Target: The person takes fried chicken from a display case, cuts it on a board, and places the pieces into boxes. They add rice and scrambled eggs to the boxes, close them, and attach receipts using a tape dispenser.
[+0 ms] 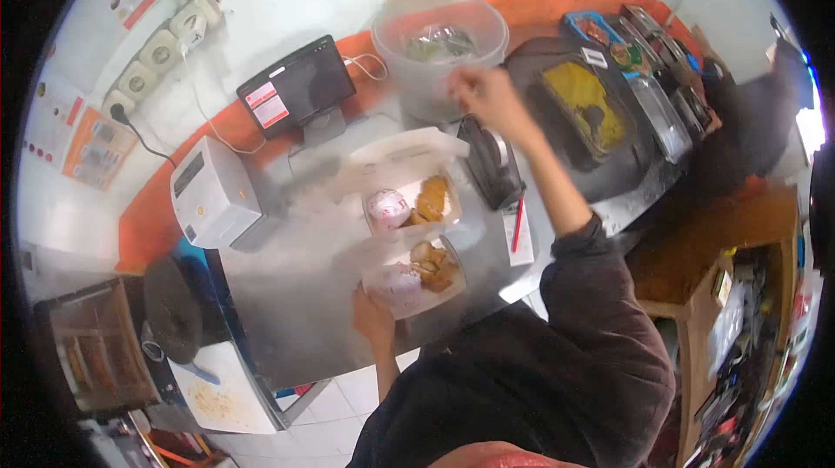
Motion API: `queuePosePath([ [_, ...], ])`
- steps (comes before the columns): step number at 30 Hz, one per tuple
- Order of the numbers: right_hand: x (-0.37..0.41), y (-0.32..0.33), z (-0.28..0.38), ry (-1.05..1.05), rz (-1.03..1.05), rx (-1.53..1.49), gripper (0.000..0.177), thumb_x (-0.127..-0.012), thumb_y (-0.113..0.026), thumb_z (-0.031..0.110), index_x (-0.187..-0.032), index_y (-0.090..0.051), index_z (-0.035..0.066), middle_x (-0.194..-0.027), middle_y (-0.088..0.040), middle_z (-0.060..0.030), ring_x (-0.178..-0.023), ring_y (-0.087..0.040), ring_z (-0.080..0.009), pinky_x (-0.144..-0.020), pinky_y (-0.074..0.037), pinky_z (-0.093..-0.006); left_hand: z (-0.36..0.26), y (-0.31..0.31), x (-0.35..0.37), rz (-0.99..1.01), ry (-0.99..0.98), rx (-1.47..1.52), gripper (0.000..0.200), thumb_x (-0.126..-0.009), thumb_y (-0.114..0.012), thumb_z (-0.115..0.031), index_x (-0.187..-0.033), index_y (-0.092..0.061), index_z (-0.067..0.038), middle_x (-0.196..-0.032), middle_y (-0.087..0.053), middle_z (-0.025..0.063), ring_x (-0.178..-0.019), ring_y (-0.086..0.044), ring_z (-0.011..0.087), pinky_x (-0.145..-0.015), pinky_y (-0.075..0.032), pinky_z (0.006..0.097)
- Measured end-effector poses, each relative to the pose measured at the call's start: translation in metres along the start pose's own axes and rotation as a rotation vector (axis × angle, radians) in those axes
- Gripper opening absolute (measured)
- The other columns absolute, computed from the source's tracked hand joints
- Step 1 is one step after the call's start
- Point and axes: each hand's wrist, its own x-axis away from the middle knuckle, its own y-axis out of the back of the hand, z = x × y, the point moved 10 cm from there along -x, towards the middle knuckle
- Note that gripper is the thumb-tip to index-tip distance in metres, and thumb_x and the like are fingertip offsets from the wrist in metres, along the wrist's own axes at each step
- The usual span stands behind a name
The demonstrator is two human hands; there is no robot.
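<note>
The person's dark shirt point(496, 390) sits nearest, at six o'clock, one hand by an open box and one up beside a tub.

With the near box as the clock's centre, the left hand point(374, 316) touches its corner between seven and eight o'clock; whether it grips is unclear. The near box point(437, 297) holds a pale wrapped bundle point(398, 285) and brown pieces point(435, 266); the far box point(450, 205), similarly filled, lies at twelve. Beyond it stands the clear tub point(391, 33). At one o'clock the blurred right hand point(487, 94) overlaps its rim, fingers bent, any hold impossible to tell. The step looks like working at the tub while steadying the near box; the next move seems to call for clearing the rim.
</note>
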Motion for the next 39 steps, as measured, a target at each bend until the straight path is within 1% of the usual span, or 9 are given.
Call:
queuePosePath([
  [4,-0.151,0.035,-0.053,0.351,-0.08,0.285,0.018,-0.084,-0.065,0.013,-0.097,-0.071,0.002,-0.085,-0.071,-0.0159,-0.074,-0.069,-0.0288,-0.067,-0.053,-0.0384,-0.022,-0.028,0.013,0.029,0.103,0.087,0.048,-0.099,-0.046,-0.029,-0.132,-0.049,0.005,-0.124,-0.055,0.0304,-0.115,-0.054,0.0447,-0.099,-0.041,0.0489],
  [9,-0.219,-0.041,-0.143,0.414,0.379,1.162,0.016,-0.08,-0.064,0.007,-0.094,-0.069,0.001,-0.098,-0.07,-0.0187,-0.093,-0.067,-0.0367,-0.081,-0.052,-0.0457,-0.052,-0.044,0.028,0.074,0.241,0.213,0.05,-0.1,-0.043,-0.031,-0.137,-0.046,0.002,-0.134,-0.051,0.0253,-0.125,-0.048,0.0397,-0.104,-0.037,0.0458],
  [13,-0.219,-0.025,-0.089,0.337,0.445,0.759,0.035,-0.082,-0.066,0.019,-0.111,-0.064,0.0,-0.106,-0.067,-0.0217,-0.1,-0.064,-0.0358,-0.086,-0.05,-0.0433,-0.015,-0.073,0.06,0.046,0.374,0.898,0.055,-0.104,-0.034,-0.039,-0.144,-0.04,-0.001,-0.143,-0.044,0.0183,-0.135,-0.04,0.0309,-0.108,-0.034,0.0388],
  [22,-0.238,-0.129,-0.176,0.527,0.667,0.785,0.034,-0.083,-0.063,0.018,-0.114,-0.061,0.003,-0.117,-0.064,-0.0214,-0.104,-0.063,-0.0353,-0.088,-0.049,-0.0451,-0.031,0.013,0.057,-0.167,0.365,0.57,0.059,-0.105,-0.025,-0.046,-0.139,-0.047,-0.003,-0.124,-0.057,0.0156,-0.103,-0.056,0.0251,-0.094,-0.042,0.0368],
  [24,-0.262,-0.129,-0.222,-0.147,0.585,-0.231,0.033,-0.087,-0.06,0.023,-0.113,-0.063,0.004,-0.111,-0.067,-0.0202,-0.098,-0.065,-0.0347,-0.087,-0.049,-0.0436,-0.03,0.043,0.049,-0.261,0.308,0.543,0.057,-0.105,-0.026,-0.044,-0.134,-0.051,-0.002,-0.123,-0.058,0.0147,-0.103,-0.056,0.0243,-0.094,-0.042,0.0369],
  [26,-0.257,-0.103,-0.148,0.434,0.618,0.77,0.031,-0.089,-0.06,0.025,-0.111,-0.064,0.004,-0.103,-0.07,-0.0173,-0.095,-0.066,-0.0318,-0.085,-0.05,-0.0435,-0.042,0.081,0.029,-0.34,0.239,0.48,0.05,-0.105,-0.032,-0.038,-0.129,-0.055,0.0,-0.122,-0.06,0.0135,-0.107,-0.056,0.0232,-0.095,-0.042,0.0369],
  [30,-0.171,-0.015,0.026,0.355,0.12,0.171,0.03,-0.085,-0.072,0.026,-0.101,-0.065,0.001,-0.088,-0.069,-0.0134,-0.078,-0.065,-0.026,-0.071,-0.051,-0.036,-0.126,0.156,-0.048,-0.36,-0.132,0.605,0.03,-0.101,-0.049,-0.015,-0.126,-0.058,-0.001,-0.125,-0.06,0.0134,-0.117,-0.056,0.0215,-0.101,-0.044,0.0373],
  [34,-0.037,-0.055,0.119,0.696,0.267,0.021,0.027,-0.078,-0.074,0.013,-0.099,-0.061,0.001,-0.089,-0.066,-0.0172,-0.085,-0.065,-0.0352,-0.071,-0.051,-0.0401,-0.248,0.128,-0.115,0.094,-0.394,0.984,0.034,-0.096,-0.06,-0.012,-0.127,-0.057,0.0,-0.127,-0.06,0.014,-0.113,-0.06,0.0186,-0.097,-0.048,0.0357],
  [39,0.008,-0.099,0.093,0.422,0.448,-0.055,0.034,-0.08,-0.074,0.013,-0.105,-0.055,0.001,-0.098,-0.064,-0.0216,-0.092,-0.064,-0.0385,-0.076,-0.051,-0.0415,-0.245,0.073,-0.152,0.383,-0.331,1.014,0.038,-0.092,-0.067,-0.017,-0.125,-0.058,-0.002,-0.123,-0.062,0.0112,-0.107,-0.062,0.0159,-0.086,-0.053,0.0288],
])
